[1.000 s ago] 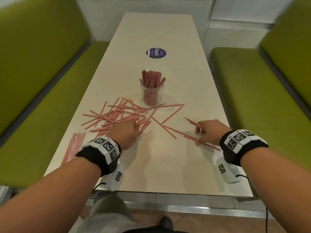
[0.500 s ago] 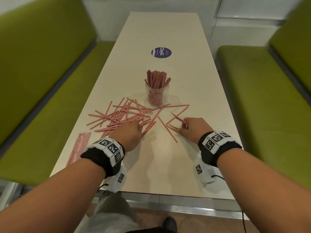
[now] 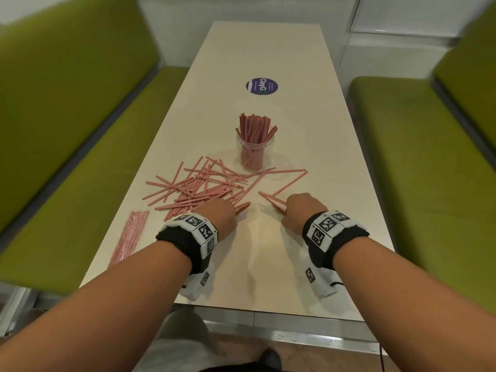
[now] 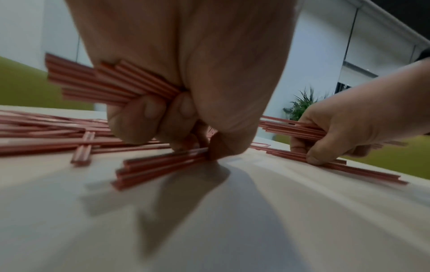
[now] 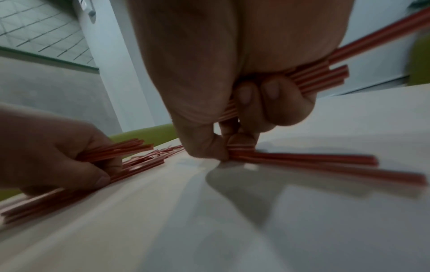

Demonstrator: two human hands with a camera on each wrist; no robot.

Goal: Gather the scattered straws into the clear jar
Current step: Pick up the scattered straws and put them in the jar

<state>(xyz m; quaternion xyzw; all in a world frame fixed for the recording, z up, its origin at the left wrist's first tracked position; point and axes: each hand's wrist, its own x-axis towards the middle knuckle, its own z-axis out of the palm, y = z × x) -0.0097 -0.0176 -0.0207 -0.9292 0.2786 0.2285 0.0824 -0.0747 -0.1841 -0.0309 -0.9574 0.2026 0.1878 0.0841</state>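
Note:
Red-and-white striped straws (image 3: 204,187) lie scattered on the cream table (image 3: 268,264), left of centre. A clear jar (image 3: 254,151) stands behind them, holding several upright straws. My left hand (image 3: 218,214) sits at the near edge of the pile; the left wrist view shows it gripping a bundle of straws (image 4: 111,84) in the palm while thumb and fingers pinch more (image 4: 163,163) on the table. My right hand (image 3: 300,210) grips another bundle (image 5: 314,77) and pinches further straws (image 5: 302,162) against the tabletop.
A sealed packet of straws (image 3: 128,234) lies near the table's left edge. A round purple sticker (image 3: 261,86) is on the far half of the table. Green benches (image 3: 418,170) run along both sides.
My right hand has slid left and inward, dragging the straws from the table's right side toward the centre. My left hand has stayed at the near edge of the pile.

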